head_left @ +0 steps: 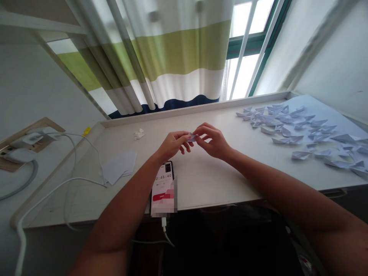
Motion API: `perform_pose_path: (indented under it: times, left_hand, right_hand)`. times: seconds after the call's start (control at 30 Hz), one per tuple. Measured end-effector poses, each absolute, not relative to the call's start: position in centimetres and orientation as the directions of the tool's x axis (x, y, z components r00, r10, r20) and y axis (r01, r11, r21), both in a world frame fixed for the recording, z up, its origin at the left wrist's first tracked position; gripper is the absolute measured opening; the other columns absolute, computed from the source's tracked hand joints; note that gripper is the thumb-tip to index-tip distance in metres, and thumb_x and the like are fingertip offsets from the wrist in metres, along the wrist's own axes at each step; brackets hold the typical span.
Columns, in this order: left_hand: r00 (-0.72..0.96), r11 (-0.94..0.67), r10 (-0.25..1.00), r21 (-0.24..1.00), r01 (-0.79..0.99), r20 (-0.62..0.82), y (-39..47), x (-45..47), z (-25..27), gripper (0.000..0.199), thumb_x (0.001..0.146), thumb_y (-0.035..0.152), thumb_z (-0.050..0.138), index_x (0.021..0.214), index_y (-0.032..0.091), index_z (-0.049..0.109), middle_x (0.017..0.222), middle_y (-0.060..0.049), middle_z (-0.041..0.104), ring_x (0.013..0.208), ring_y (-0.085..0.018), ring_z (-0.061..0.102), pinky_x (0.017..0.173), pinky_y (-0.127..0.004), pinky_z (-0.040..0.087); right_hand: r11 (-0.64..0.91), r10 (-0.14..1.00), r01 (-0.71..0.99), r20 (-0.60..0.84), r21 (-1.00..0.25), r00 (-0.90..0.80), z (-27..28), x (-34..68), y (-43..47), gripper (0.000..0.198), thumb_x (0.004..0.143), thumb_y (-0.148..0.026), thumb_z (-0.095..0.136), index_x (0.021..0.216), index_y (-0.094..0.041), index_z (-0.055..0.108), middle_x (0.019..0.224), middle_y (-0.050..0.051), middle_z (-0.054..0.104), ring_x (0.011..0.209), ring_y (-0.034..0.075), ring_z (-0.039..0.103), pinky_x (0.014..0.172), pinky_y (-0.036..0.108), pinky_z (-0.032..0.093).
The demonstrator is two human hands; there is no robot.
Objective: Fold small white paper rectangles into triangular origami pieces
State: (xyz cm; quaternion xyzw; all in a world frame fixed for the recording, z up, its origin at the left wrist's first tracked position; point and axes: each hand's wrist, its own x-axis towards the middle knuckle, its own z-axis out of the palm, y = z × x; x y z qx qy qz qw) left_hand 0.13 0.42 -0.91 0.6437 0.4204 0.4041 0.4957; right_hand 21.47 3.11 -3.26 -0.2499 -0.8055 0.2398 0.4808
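Between my two hands, above the middle of the white desk, is a small folded piece of white paper. My left hand pinches its left side between thumb and fingers. On its right side, my right hand grips it with the thumb and fingertips. Fingers cover much of the paper, so its exact shape cannot be made out. Many folded white paper boats lie spread over the right part of the desk. Flat sheets of white paper rest in a loose stack to the left.
A phone showing a timer lies at the desk's front edge, a white charging cable plugged into it. Crumpled paper sits behind the sheets. White cables and a power strip are at left; a curtain hangs behind.
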Motion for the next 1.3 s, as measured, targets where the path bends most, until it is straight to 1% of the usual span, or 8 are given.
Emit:
perform_pose_path:
  times: [0.1, 0.23, 0.47, 0.73, 0.93, 1.03, 1.17, 1.3]
  left_hand:
    - [0.329, -0.183, 0.936, 0.972, 0.151, 0.125, 0.28, 0.14, -0.81, 0.036, 0.097, 0.045, 0.071, 0.116, 0.016, 0.082, 0.088, -0.008, 0.078, 0.069, -0.016, 0.071, 0.059, -0.026, 0.053]
    - [0.368, -0.201, 0.92, 0.967, 0.156, 0.131, 0.13, 0.14, -0.75, 0.035, 0.099, 0.045, 0.067, 0.109, 0.016, 0.083, 0.085, -0.007, 0.075, 0.07, -0.016, 0.071, 0.06, -0.027, 0.055]
    - [0.339, -0.219, 0.93, 0.954, 0.206, 0.14, 0.07, 0.41, -0.54, 0.03, 0.097, 0.04, 0.066, 0.098, 0.015, 0.083, 0.072, -0.004, 0.07, 0.063, -0.016, 0.067, 0.056, -0.026, 0.052]
    - [0.313, -0.251, 0.937, 0.922, 0.295, 0.155, 0.0, 0.58, -0.51, 0.03, 0.096, 0.037, 0.063, 0.086, 0.016, 0.08, 0.069, -0.005, 0.07, 0.06, -0.016, 0.065, 0.054, -0.027, 0.05]
    - [0.339, -0.221, 0.932, 0.94, 0.261, 0.125, 0.24, 0.63, -0.93, 0.03, 0.095, 0.035, 0.06, 0.077, 0.017, 0.076, 0.066, -0.005, 0.068, 0.058, -0.016, 0.063, 0.053, -0.027, 0.049]
    - [0.337, -0.24, 0.932, 0.925, 0.295, 0.135, 0.27, 0.57, -1.09, 0.029, 0.094, 0.035, 0.062, 0.078, 0.017, 0.078, 0.064, -0.005, 0.068, 0.057, -0.015, 0.062, 0.054, -0.027, 0.048]
    - [0.334, -0.313, 0.924, 0.873, 0.374, 0.188, 0.01, 0.69, -1.13, 0.026, 0.095, 0.034, 0.064, 0.083, 0.018, 0.08, 0.066, -0.004, 0.069, 0.061, -0.016, 0.062, 0.059, -0.027, 0.049]
    - [0.348, -0.285, 0.921, 0.913, 0.29, 0.177, -0.16, 0.93, -0.9, 0.032, 0.098, 0.038, 0.059, 0.082, 0.017, 0.078, 0.071, -0.006, 0.071, 0.062, -0.017, 0.065, 0.056, -0.029, 0.051]
  right_hand:
    - [0.81, 0.574, 0.208, 0.667, -0.549, -0.475, -3.05, 21.61, 3.02, 0.016, 0.105, -0.031, 0.061, 0.11, -0.024, 0.075, 0.116, 0.008, 0.068, 0.093, 0.02, 0.071, 0.068, 0.033, 0.067]
    - [0.806, 0.585, 0.295, 0.619, -0.513, -0.525, -3.01, 21.69, 2.95, 0.013, 0.104, -0.03, 0.065, 0.11, -0.024, 0.075, 0.116, 0.008, 0.068, 0.091, 0.02, 0.07, 0.069, 0.035, 0.067]
    - [0.826, 0.553, 0.453, 0.636, -0.335, -0.537, -2.86, 21.72, 2.62, 0.015, 0.104, -0.03, 0.067, 0.107, -0.025, 0.081, 0.116, 0.011, 0.072, 0.095, 0.025, 0.07, 0.062, 0.034, 0.056]
    - [0.805, 0.593, 0.426, 0.593, -0.413, -0.545, -3.04, 21.27, 2.41, 0.01, 0.1, -0.023, 0.067, 0.099, -0.021, 0.076, 0.112, 0.01, 0.073, 0.087, 0.021, 0.069, 0.066, 0.034, 0.058]
    - [0.803, 0.595, 0.446, 0.574, -0.396, -0.562, -3.45, 21.13, 2.8, 0.012, 0.102, -0.023, 0.063, 0.095, -0.022, 0.073, 0.107, 0.01, 0.072, 0.095, 0.025, 0.067, 0.07, 0.035, 0.054]
    - [0.808, 0.588, 0.438, 0.562, -0.393, -0.581, -3.48, 21.32, 3.01, 0.009, 0.1, -0.021, 0.064, 0.097, -0.022, 0.072, 0.107, 0.01, 0.072, 0.094, 0.024, 0.066, 0.073, 0.036, 0.053]
    - [0.82, 0.57, 0.461, 0.567, -0.34, -0.595, -3.53, 21.47, 3.14, 0.009, 0.097, -0.017, 0.065, 0.092, -0.022, 0.071, 0.106, 0.01, 0.073, 0.093, 0.025, 0.065, 0.071, 0.036, 0.052]
    - [0.842, 0.513, 0.486, 0.633, -0.237, -0.58, -3.71, 21.27, 3.06, 0.013, 0.099, -0.018, 0.064, 0.09, -0.022, 0.072, 0.106, 0.011, 0.073, 0.099, 0.027, 0.063, 0.071, 0.038, 0.052]
